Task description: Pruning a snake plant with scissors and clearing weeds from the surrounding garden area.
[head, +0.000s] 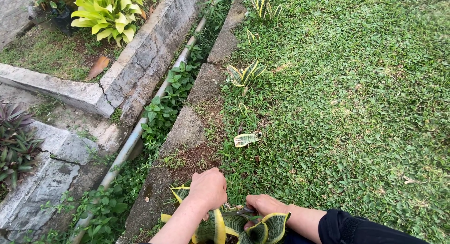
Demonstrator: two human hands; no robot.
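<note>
Down at the bottom edge, both hands are working in a clump of snake plant (220,225), whose broad yellow-edged leaves are curling up around the wrists. The left hand (208,187) is pressing down into the plant with its fingers curled under, the grip closing on the leaves, though exactly which leaf it is holding is hidden by the knuckles. The right hand (263,205), coming in from a dark sleeve (356,227), is folding its fingers shut around a small dark tool (243,210), too hidden to name, just beside the left hand.

The plant is sitting where the lawn (351,98) is meeting a bare strip of soil along a concrete curb (187,127). A cut piece of leaf (246,139) is lying on the grass ahead of the hands, and smaller snake plants (244,75) are standing farther along the same edge. A grey pipe (133,138) is running through the weedy channel beside the curb.
</note>
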